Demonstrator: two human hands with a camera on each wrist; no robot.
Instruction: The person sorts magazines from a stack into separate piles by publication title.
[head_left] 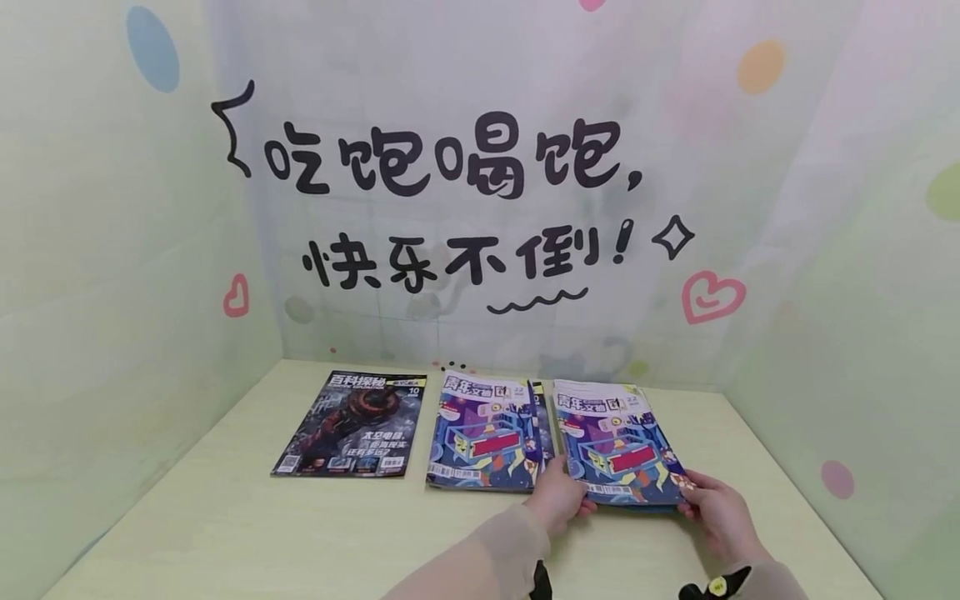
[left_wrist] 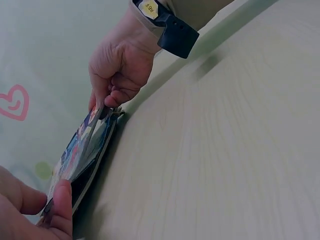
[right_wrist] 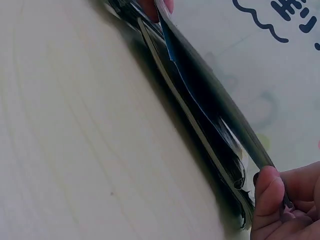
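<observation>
A purple magazine with a white title band (head_left: 626, 446) tops the right-hand stack. My left hand (head_left: 558, 497) pinches its near left corner. At the near right corner my right hand (head_left: 720, 517) pinches it between thumb and fingers. Seen from the right wrist, the held magazine (right_wrist: 215, 95) is raised along its near edge. A gap separates it from the lower magazine (right_wrist: 192, 122) lying on the table. The left wrist view shows both hands, the left hand (left_wrist: 32, 212) at the bottom and the right hand (left_wrist: 122, 70) above, gripping opposite ends.
In the middle lies a matching purple magazine (head_left: 483, 442), overlapping a dark one (head_left: 545, 425) that shows along its right side. Farther left is a dark magazine with a red-brown machine on its cover (head_left: 352, 425). The pale table (head_left: 225, 533) meets printed cloth walls (head_left: 480, 333) behind and beside.
</observation>
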